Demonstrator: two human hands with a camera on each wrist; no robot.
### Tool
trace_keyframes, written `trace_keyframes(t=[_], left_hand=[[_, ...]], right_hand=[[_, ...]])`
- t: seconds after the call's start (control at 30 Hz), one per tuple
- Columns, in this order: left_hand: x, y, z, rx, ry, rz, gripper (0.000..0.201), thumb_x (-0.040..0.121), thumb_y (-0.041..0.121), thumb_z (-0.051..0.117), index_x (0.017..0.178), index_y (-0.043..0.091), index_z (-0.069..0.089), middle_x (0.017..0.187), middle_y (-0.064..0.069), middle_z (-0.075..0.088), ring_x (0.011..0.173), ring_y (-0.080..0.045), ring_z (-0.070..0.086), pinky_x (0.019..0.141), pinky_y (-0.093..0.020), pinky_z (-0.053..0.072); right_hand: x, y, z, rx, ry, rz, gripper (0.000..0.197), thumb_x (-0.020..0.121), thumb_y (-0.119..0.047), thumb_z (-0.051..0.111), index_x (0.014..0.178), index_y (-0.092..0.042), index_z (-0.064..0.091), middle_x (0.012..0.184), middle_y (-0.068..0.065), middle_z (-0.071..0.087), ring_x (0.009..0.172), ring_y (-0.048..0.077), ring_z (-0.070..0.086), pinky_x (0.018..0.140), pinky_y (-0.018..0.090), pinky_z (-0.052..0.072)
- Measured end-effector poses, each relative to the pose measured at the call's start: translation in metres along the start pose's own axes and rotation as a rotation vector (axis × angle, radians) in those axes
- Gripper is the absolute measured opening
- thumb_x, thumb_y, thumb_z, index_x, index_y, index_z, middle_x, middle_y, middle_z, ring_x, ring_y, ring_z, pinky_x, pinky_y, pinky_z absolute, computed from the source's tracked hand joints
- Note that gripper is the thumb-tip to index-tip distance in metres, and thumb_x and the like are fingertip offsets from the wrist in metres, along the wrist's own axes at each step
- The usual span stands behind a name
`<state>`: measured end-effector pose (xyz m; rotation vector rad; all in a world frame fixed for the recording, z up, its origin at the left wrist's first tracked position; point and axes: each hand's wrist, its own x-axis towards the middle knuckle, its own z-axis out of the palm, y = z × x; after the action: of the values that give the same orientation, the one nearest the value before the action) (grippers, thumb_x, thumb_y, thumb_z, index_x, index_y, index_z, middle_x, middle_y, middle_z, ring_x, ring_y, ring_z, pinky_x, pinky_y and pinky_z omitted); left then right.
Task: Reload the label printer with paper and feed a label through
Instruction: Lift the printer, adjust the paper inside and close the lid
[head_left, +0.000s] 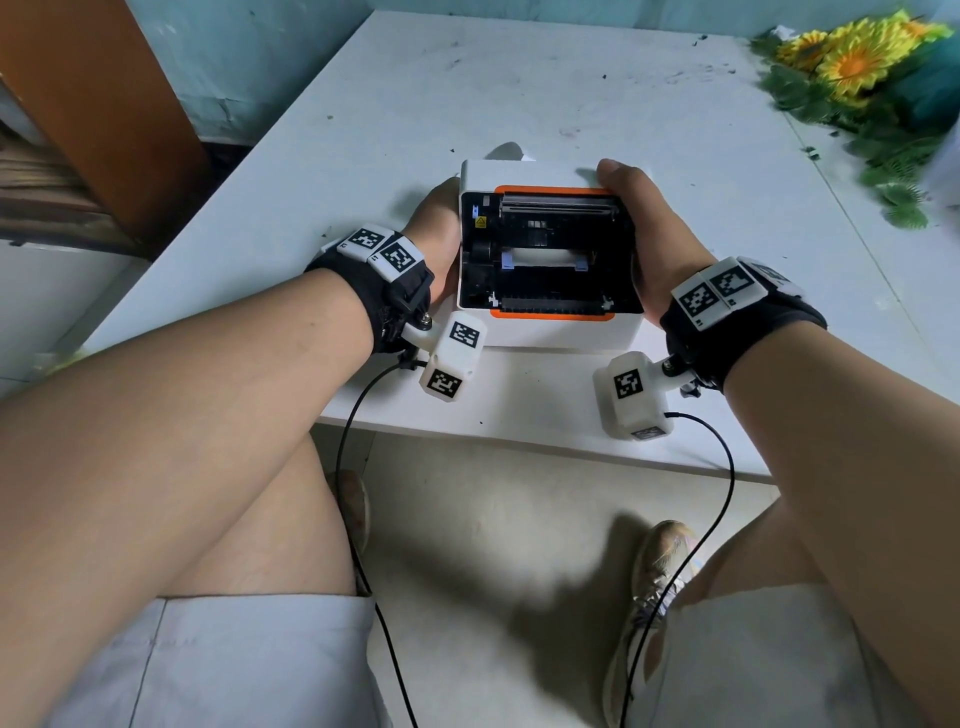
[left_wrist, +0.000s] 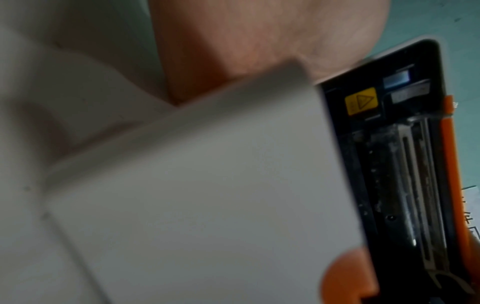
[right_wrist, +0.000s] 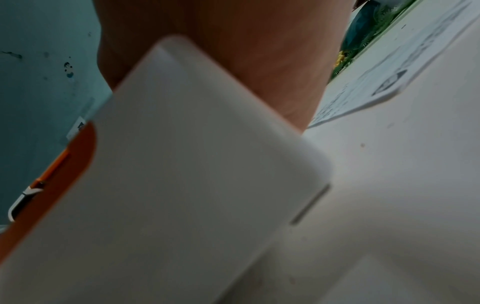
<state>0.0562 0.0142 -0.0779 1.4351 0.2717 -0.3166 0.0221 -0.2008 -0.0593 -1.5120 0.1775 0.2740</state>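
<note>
The label printer (head_left: 545, 260) sits on the white table (head_left: 571, 93), near its front edge, clasped between the person's two hands. Its lid (head_left: 530, 174) is swung up and back, so the black inside lies bare, rimmed in orange at the far and near ends.

The left hand (head_left: 434, 234) is pressed flat against the printer's left wall; its palm touches the casing, but the fingers run on behind the body and I cannot tell how they lie. In the left wrist view the palm (left_wrist: 259, 41) meets the white side of the printer (left_wrist: 207, 185), and just past it shows the yellow warning sticker (left_wrist: 361, 100) and the metal bar (left_wrist: 415, 185) of the print head.

The right hand (head_left: 654, 234) wraps the right wall, with the thumb (head_left: 615, 174) laid on the raised lid at its right corner. The other right fingers are hidden behind the casing. The right wrist view shows only the palm (right_wrist: 233, 51) against the white shell (right_wrist: 182, 164).

Between the two palms, down in the bay, a strip of white paper (head_left: 543, 257) lies across the well, held between two pale blue guides (head_left: 506, 265). A dark roller bar (head_left: 556, 208) spans the bay beyond it, towards the thumb.

Well away from the right fingers, at the table's far right corner, lies a bunch of yellow flowers (head_left: 857, 57) with green leaves. A printed sheet (right_wrist: 384, 82) lies flat on the table just beyond the right palm.
</note>
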Motion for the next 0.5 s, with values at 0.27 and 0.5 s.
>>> trace_keyframes(t=[0.27, 0.5], left_hand=[[-0.0015, -0.0006, 0.0007, -0.008, -0.017, 0.009, 0.049, 0.094, 0.048, 0.056, 0.111, 0.005, 0.07, 0.108, -0.022, 0.074, 0.095, -0.045, 0.075, 0.088, -0.056, 0.062], [-0.0059, 0.0013, 0.0024, -0.022, 0.025, 0.012, 0.035, 0.094, 0.043, 0.052, 0.107, 0.013, 0.063, 0.099, -0.019, 0.065, 0.084, -0.036, 0.069, 0.086, -0.053, 0.063]], right_hand=[[-0.0019, -0.0004, 0.0012, -0.011, 0.003, -0.001, 0.062, 0.076, -0.07, 0.07, 0.113, -0.02, 0.077, 0.123, 0.013, 0.079, 0.109, 0.035, 0.078, 0.098, 0.047, 0.062], [-0.0029, -0.0007, 0.001, 0.008, -0.009, -0.009, 0.05, 0.083, -0.066, 0.068, 0.103, -0.021, 0.076, 0.108, 0.008, 0.081, 0.095, 0.029, 0.08, 0.092, 0.043, 0.063]])
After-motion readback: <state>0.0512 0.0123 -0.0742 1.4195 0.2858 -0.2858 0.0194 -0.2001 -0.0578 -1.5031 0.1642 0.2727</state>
